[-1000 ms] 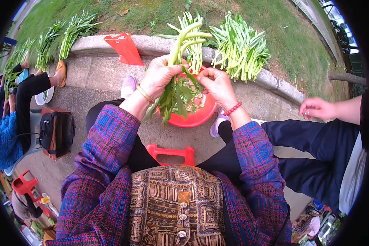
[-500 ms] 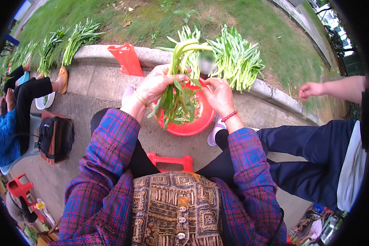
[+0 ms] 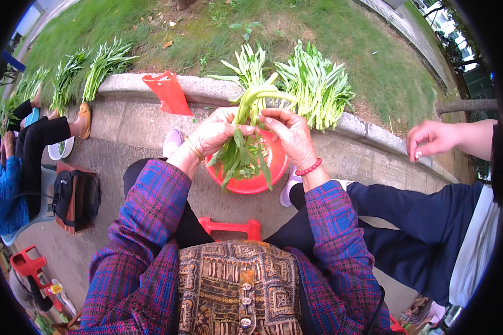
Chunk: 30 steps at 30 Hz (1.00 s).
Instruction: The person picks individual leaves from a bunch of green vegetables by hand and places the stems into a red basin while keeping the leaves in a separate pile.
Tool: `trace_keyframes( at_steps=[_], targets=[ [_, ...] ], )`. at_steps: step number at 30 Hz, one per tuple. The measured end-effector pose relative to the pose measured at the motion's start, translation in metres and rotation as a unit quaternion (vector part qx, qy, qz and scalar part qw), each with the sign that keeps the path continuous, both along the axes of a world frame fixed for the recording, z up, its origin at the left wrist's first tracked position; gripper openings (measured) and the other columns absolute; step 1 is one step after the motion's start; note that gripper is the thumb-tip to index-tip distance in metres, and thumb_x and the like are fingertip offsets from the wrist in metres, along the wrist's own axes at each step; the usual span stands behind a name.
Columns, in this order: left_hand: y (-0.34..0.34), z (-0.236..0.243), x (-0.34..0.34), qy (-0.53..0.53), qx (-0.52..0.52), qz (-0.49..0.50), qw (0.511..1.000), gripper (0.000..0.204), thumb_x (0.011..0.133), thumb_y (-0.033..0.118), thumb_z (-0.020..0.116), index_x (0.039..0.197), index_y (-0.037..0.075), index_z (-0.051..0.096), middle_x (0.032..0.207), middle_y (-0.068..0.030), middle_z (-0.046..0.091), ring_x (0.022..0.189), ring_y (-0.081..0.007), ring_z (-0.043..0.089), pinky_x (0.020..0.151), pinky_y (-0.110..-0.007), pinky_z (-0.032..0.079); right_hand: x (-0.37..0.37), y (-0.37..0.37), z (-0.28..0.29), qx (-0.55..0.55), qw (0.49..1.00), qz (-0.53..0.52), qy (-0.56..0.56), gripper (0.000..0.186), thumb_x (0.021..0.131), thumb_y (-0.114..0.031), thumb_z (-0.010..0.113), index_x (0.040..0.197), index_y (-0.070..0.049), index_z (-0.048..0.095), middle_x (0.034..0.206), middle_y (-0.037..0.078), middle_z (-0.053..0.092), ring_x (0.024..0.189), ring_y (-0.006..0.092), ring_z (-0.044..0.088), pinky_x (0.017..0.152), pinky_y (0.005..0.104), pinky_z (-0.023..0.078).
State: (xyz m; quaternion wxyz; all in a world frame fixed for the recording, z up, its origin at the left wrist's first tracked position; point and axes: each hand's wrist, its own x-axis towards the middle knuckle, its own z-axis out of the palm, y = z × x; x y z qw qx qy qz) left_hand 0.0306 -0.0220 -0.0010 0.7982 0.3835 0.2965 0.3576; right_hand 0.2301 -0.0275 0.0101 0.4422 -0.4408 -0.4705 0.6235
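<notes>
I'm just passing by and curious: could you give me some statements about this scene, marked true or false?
1. The left hand holds leafy green stems. True.
2. The red basin sits up on the grass. False: it is on the paved ground.
3. The right hand is at the bunch too, near the left one. True.
4. The beaded bracelet is on the left wrist. False: the red beaded bracelet is on the right wrist.
5. A red bag is by the curb, left of the large bundle of greens. True.
6. The sleeves are plain white. False: they are plaid sleeves.
</notes>
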Motion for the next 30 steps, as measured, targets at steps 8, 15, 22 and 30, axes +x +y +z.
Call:
trace_keyframes(
  at_steps=[8, 15, 22, 30],
  targets=[
    [-0.004, -0.009, 0.011, 0.077, 0.072, -0.039, 0.994, 0.026, 0.085, 0.013, 0.067, 0.109, 0.003, 0.065, 0.097, -0.0043, 0.068, 0.084, -0.0102, 0.062, 0.077, -0.026, 0.050, 0.003, 0.007, -0.008, -0.044, 0.996, -0.006, 0.079, 0.015, 0.087, -0.010, 0.061, 0.099, -0.003, 0.067, 0.078, 0.000, 0.065, 0.063, 0.0059, 0.054, 0.054, 0.0207, 0.040],
    [-0.003, -0.011, 0.005, 0.134, 0.010, 0.133, 0.982, 0.015, 0.089, 0.013, 0.062, 0.098, 0.002, 0.065, 0.081, -0.0021, 0.065, 0.069, -0.0099, 0.060, 0.063, -0.023, 0.050, 0.009, -0.006, -0.004, -0.058, 0.994, -0.083, 0.050, 0.018, 0.087, -0.017, 0.060, 0.097, -0.003, 0.063, 0.077, 0.001, 0.064, 0.062, 0.0067, 0.054, 0.051, 0.0201, 0.041],
    [-0.001, -0.024, 0.005, 0.231, 0.045, 0.185, 0.954, 0.012, 0.086, 0.010, 0.065, 0.094, 0.002, 0.067, 0.078, 0.0019, 0.063, 0.065, -0.0055, 0.054, 0.060, -0.022, 0.046, 0.011, -0.004, -0.007, -0.030, 0.999, -0.037, 0.013, 0.014, 0.089, -0.016, 0.060, 0.098, -0.005, 0.062, 0.080, 0.000, 0.063, 0.064, 0.0059, 0.056, 0.051, 0.0186, 0.045],
    [0.015, -0.027, 0.009, 0.178, -0.030, 0.132, 0.975, 0.015, 0.082, 0.008, 0.068, 0.096, 0.004, 0.069, 0.072, 0.0017, 0.063, 0.055, -0.0041, 0.052, 0.047, -0.020, 0.038, -0.002, 0.002, -0.010, -0.008, 1.000, -0.026, 0.000, 0.019, 0.086, -0.021, 0.065, 0.092, -0.002, 0.064, 0.074, 0.000, 0.062, 0.060, 0.0053, 0.055, 0.050, 0.0191, 0.045]
  ],
)
